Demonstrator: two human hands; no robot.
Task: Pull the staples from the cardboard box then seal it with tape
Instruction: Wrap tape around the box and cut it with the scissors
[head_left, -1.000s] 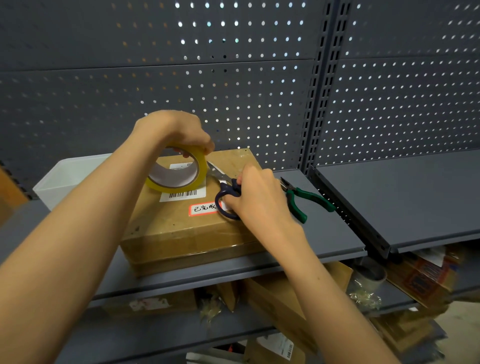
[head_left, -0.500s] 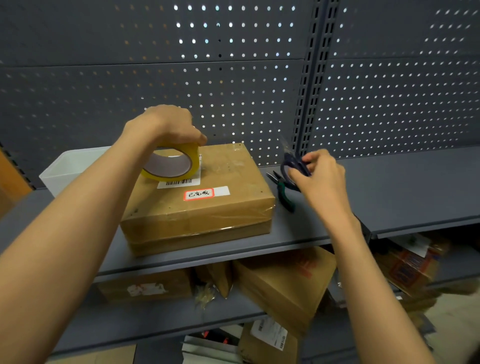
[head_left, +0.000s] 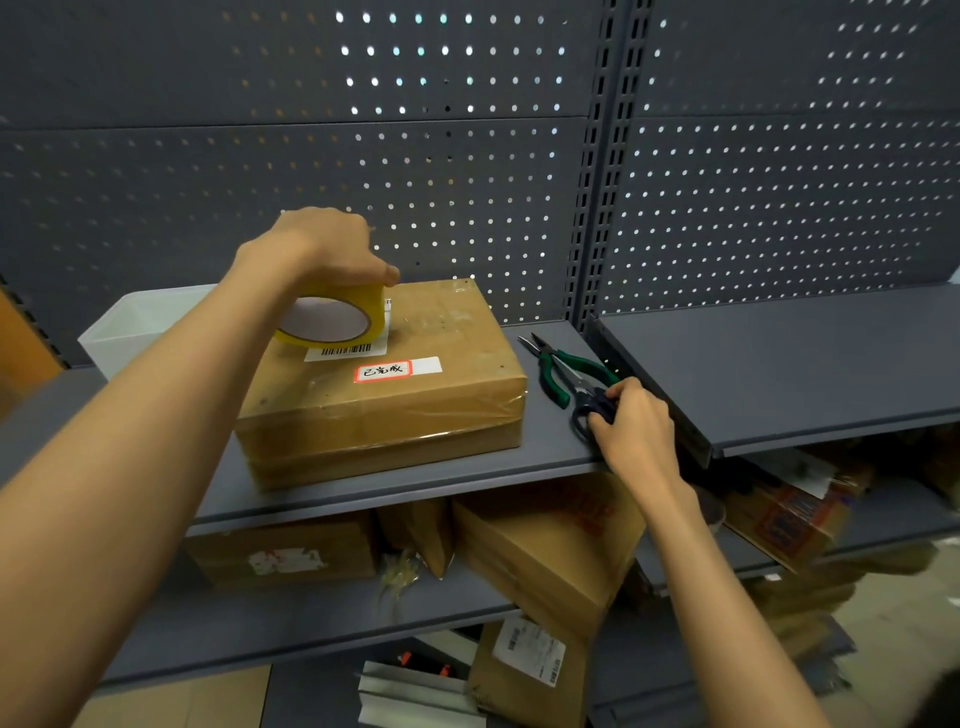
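A brown cardboard box (head_left: 415, 405) lies flat on the grey shelf (head_left: 519, 467), wrapped in clear tape, with a barcode label and a red-edged label on top. My left hand (head_left: 322, 249) grips a yellow tape roll (head_left: 332, 322) resting on the box's far left top. My right hand (head_left: 634, 431) holds dark-handled scissors (head_left: 589, 397) down on the shelf to the right of the box. Green-handled pliers (head_left: 556, 369) lie beside the scissors, partly under them.
A white plastic bin (head_left: 135, 327) stands behind my left arm. A second grey shelf (head_left: 779, 364) adjoins on the right, slightly higher. Perforated grey panels form the back wall. Several cardboard boxes (head_left: 545, 551) crowd the lower shelf.
My right hand carried the scissors off the box top to the right and down onto the shelf by the pliers. The left hand kept the tape roll on the box.
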